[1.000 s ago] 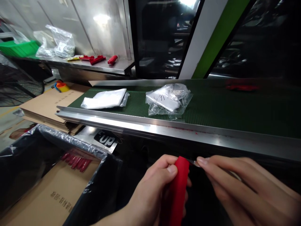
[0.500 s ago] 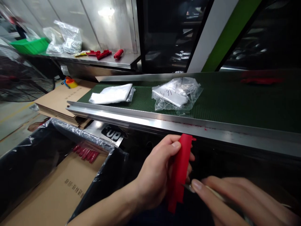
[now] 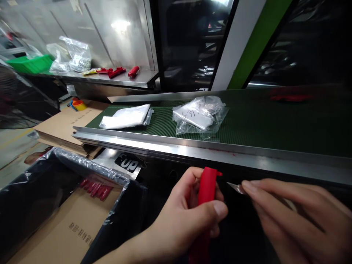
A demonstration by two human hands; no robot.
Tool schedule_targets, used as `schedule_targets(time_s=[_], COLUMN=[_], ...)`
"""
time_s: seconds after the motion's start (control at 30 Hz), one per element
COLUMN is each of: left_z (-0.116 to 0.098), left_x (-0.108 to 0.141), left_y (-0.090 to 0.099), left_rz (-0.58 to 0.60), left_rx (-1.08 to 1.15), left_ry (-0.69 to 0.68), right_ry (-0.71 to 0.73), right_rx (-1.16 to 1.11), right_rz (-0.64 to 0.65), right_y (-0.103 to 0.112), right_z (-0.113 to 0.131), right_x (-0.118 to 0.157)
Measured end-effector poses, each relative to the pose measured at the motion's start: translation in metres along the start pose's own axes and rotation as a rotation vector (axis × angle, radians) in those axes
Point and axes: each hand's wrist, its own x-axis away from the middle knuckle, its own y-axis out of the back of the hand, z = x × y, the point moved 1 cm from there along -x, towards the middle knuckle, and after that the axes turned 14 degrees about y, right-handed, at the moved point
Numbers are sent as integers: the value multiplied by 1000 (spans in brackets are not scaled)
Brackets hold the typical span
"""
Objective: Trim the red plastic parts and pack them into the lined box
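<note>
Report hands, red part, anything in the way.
Left hand grips red part. Right hand holds pointed metal tool, clear of part. Left fingers close to tool's tip.

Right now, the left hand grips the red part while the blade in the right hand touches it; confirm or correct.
Touching is wrong: in the head view, the left hand grips the red part while the blade in the right hand stands apart from it.

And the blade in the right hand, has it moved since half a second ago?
Yes. Judged against the conveyor's metal rail, the blade in the right hand has moved up in the view, closer to that rail.
</note>
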Motion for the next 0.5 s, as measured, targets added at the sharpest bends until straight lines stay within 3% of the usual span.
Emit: schedule_targets(time_s=[0.2,0.5], left_z=[2,2], left_x=[5,5], left_y=[-1,-1], left_rz=[-47,-46], left_rx=[-28,-60], left_ry=[1,39], right_ry=[86,143], right_rx=[39,66], right_rz=[11,19], right_y=[-4,-2], right_z=[8,3], right_x=[-18,-9])
